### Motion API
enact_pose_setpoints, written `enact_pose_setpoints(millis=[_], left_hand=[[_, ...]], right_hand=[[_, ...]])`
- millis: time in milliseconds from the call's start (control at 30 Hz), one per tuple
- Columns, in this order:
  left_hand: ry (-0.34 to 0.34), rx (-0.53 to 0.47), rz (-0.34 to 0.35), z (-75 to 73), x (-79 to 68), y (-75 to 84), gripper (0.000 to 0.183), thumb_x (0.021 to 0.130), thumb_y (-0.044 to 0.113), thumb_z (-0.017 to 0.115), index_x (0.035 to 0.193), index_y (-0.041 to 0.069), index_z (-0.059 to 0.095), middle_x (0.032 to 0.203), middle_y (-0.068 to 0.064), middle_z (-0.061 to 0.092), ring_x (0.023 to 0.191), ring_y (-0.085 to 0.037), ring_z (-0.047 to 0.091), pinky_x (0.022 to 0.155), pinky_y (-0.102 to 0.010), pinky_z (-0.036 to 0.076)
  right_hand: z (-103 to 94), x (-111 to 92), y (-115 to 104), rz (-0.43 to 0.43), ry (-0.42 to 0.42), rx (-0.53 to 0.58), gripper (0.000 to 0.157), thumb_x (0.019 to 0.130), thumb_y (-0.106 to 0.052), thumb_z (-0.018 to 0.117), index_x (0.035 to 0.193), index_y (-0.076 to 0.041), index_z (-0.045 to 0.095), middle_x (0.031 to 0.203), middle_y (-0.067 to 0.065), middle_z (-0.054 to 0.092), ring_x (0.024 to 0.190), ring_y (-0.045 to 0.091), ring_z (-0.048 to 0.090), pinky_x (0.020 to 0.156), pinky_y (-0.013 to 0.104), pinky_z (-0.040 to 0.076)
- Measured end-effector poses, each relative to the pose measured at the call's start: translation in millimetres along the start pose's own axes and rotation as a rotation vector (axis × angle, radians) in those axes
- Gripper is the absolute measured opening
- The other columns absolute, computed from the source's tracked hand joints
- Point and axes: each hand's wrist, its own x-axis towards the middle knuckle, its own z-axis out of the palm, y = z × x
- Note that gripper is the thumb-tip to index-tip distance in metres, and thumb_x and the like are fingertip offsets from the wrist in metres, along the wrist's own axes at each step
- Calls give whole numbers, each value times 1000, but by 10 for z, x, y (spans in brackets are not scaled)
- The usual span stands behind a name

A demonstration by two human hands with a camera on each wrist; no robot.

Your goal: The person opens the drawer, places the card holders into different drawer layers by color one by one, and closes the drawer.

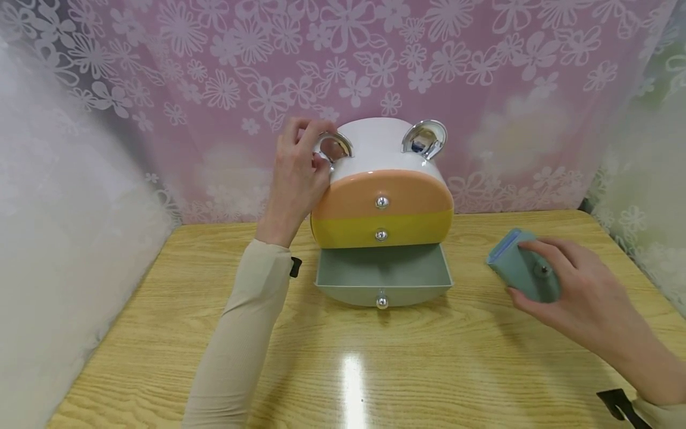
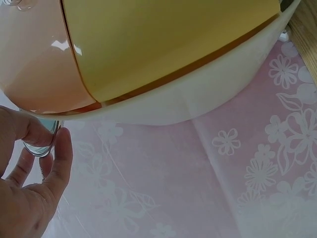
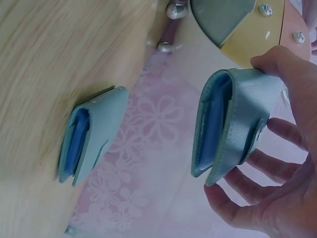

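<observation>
My left hand (image 1: 300,179) grips the left chrome ear (image 1: 334,146) of a bear-shaped drawer box. The left wrist view shows its thumb and fingers (image 2: 63,153) around that shiny ear. The box has a white shell (image 1: 375,140), with orange and yellow drawers pushed in. The bottom green drawer (image 1: 383,292) is pulled out toward me. Right of the box, my right hand (image 1: 584,292) holds a teal card wallet (image 1: 527,271) between thumb and fingers, snap tab showing. In the right wrist view the wallet (image 3: 252,104) has blue sleeves inside.
A second, similar teal wallet (image 3: 99,134) rests on the wooden table (image 1: 161,333); I cannot make it out separately in the head view. A pink flowered curtain (image 1: 225,119) hangs behind the box, and pale cloth covers both sides.
</observation>
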Motion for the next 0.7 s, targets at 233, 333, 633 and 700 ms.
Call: enact_pose_setpoints(millis=[233, 333, 633, 700], left_hand=[[1, -12, -15, -4, -3, 9, 41, 86, -7, 52, 119, 13, 66, 120, -13, 54, 101, -31, 50, 88, -38, 45], [0, -9, -15, -5, 0, 6, 41, 86, -6, 53, 119, 14, 66, 120, -13, 53, 102, -31, 50, 88, -37, 45], [-2, -7, -14, -6, -2, 9, 41, 86, -6, 53, 120, 14, 66, 119, -13, 53, 100, -32, 50, 88, -38, 44], [-1, -8, -12, -6, -3, 9, 42, 86, -6, 53, 120, 14, 66, 119, -13, 53, 100, -32, 51, 88, -38, 45]], right_hand=[[22, 93, -109, -33, -7, 35, 85, 87, -79, 39, 127, -8, 65, 118, 22, 61, 102, 45, 55, 73, 49, 42], [31, 126, -150, -48, -11, 28, 84, 88, -78, 38, 126, -9, 66, 118, 21, 60, 102, 44, 55, 72, 50, 44], [69, 200, -251, -102, -3, 20, 78, 91, -75, 40, 126, -11, 67, 121, 21, 60, 102, 43, 56, 65, 54, 50], [78, 218, -280, -117, 0, 18, 77, 91, -75, 40, 126, -11, 67, 121, 21, 60, 103, 43, 56, 64, 55, 51]])
